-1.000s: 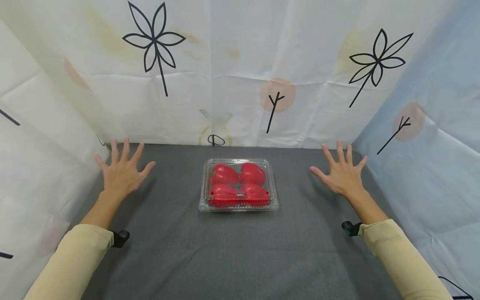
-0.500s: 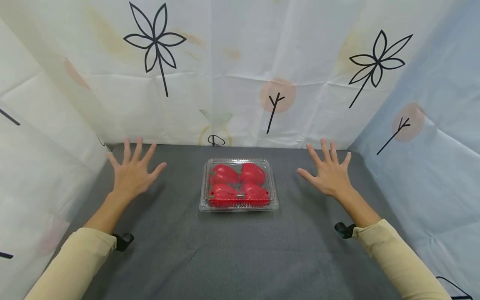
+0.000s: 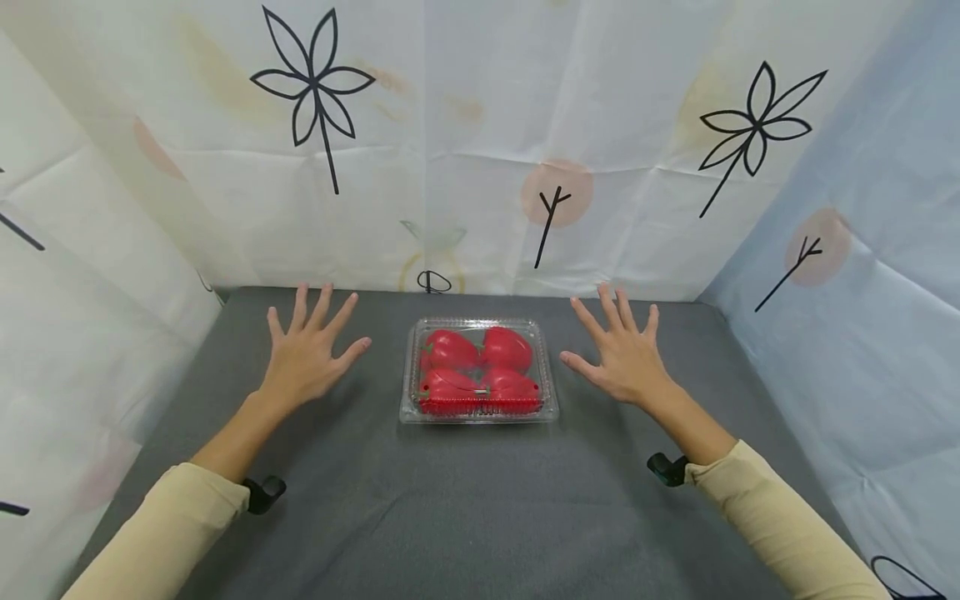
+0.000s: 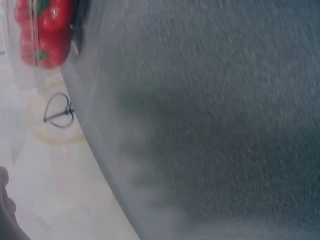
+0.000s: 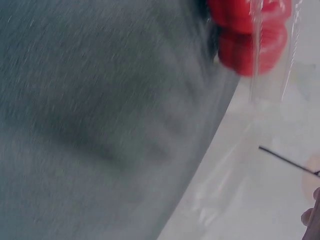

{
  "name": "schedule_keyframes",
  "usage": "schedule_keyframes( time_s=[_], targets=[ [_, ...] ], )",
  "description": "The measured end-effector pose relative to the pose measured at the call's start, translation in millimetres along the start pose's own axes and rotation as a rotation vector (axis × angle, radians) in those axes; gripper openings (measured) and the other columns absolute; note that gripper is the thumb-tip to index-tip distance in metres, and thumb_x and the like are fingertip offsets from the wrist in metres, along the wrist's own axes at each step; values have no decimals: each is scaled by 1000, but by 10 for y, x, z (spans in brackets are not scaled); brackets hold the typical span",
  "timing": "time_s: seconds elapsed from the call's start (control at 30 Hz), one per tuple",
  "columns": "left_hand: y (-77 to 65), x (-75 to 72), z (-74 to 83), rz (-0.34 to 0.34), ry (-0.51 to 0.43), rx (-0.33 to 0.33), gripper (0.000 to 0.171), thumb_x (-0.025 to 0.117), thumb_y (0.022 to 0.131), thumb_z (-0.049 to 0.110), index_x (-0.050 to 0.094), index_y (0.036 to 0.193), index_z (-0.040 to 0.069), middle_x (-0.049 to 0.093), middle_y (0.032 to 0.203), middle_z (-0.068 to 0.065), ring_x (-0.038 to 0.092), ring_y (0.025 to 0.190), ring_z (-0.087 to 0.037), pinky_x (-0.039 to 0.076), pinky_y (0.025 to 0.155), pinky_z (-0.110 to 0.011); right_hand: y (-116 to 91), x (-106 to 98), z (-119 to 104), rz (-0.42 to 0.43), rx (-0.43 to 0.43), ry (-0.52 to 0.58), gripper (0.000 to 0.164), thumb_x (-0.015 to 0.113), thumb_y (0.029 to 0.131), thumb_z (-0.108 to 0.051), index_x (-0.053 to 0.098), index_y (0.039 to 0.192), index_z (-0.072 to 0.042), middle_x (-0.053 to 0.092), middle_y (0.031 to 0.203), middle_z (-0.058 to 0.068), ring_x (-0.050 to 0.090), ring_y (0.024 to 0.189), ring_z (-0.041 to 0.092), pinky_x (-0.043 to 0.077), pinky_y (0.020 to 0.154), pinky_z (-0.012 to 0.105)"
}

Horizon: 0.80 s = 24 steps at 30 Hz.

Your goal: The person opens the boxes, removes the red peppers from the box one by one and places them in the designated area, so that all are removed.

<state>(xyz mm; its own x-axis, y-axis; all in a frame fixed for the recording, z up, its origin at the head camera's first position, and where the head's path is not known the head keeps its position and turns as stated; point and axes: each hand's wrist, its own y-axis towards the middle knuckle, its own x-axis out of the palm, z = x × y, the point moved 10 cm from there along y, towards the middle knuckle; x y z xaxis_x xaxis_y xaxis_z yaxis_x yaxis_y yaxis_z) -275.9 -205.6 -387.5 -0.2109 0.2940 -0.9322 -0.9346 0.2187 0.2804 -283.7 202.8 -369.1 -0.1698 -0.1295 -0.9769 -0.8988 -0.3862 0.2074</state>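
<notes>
A clear plastic clamshell box [image 3: 480,418] sits on the grey cloth, its lid down over several red bell peppers [image 3: 507,348]. To the left of it, my left hand [image 3: 302,360] hovers with straight, spread fingers over its own shadow. My right hand [image 3: 622,360] mirrors it on the other side, its thumb pointing at the box and its palm bare. Neither hand touches the box. Green stems show on the peppers [image 4: 54,47] at the top corner of the left wrist view. In the right wrist view, the box's plastic wall [image 5: 270,90] is blurred.
Grey cloth [image 3: 450,517] covers the table. White fabric walls with plant drawings stand at the back [image 3: 480,200], on the left [image 3: 67,333] and on the right [image 3: 885,350]. Black wrist straps [image 3: 264,495] stick out by both beige sleeves [image 3: 161,533].
Both hands have moved inward from the table's far sides toward the box, fingers still spread. The box and peppers have stayed in place.
</notes>
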Motion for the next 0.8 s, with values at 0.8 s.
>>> schedule_keyframes(
  time_s=[0.8],
  targets=[
    [-154, 618, 474, -310, -450, -47, 67, 38, 103, 50, 22, 159, 17, 13, 164, -16, 5, 148, -48, 13, 103, -82, -59, 109, -1085, -21, -368, 115, 86, 67, 89, -51, 25, 158, -22, 16, 163, 16, 16, 149, 36, 12, 112, 71]
  ],
)
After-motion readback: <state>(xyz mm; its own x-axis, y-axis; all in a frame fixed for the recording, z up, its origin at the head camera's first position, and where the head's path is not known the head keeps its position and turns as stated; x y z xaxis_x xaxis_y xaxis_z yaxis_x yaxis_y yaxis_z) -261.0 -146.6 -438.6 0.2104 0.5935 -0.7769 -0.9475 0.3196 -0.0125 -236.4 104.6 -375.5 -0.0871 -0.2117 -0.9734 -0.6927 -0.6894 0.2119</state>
